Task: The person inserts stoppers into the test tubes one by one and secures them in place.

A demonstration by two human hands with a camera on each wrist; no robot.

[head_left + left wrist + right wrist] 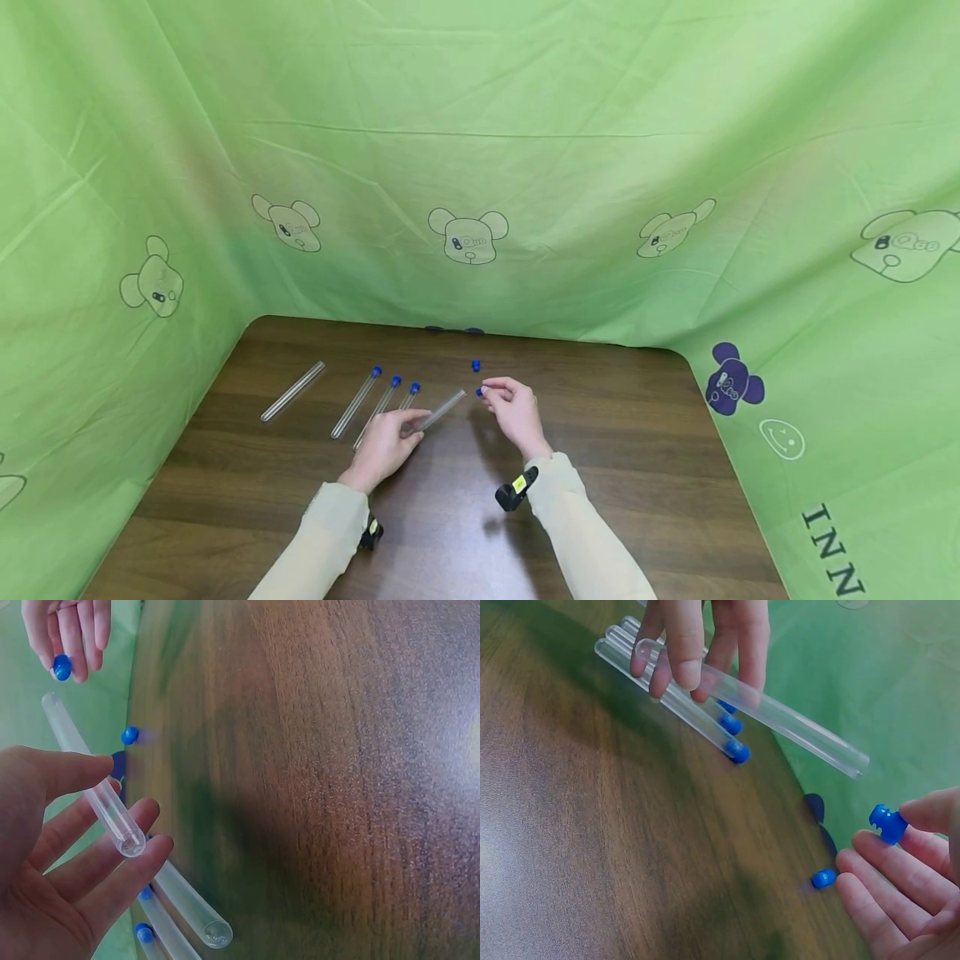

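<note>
My left hand [387, 444] pinches a clear, uncapped test tube [442, 410] between thumb and fingers, its open end tilted toward the right hand. In the left wrist view the tube's rounded end [130, 843] shows below the thumb. My right hand [516, 412] pinches a small blue cap [889, 823] between thumb and index finger, a short gap from the tube's mouth [861, 765]. Another blue cap [476, 365] stands on the table just beyond the right hand. Beside and partly behind the left hand lie several test tubes with blue caps [356, 403].
One more uncapped test tube [293, 391] lies at the far left of the brown wooden table [622, 433]. Green cloth [480, 167] with bear-head drawings hangs round the table's back and sides. Black wrist cameras [516, 490] sit on both sleeves.
</note>
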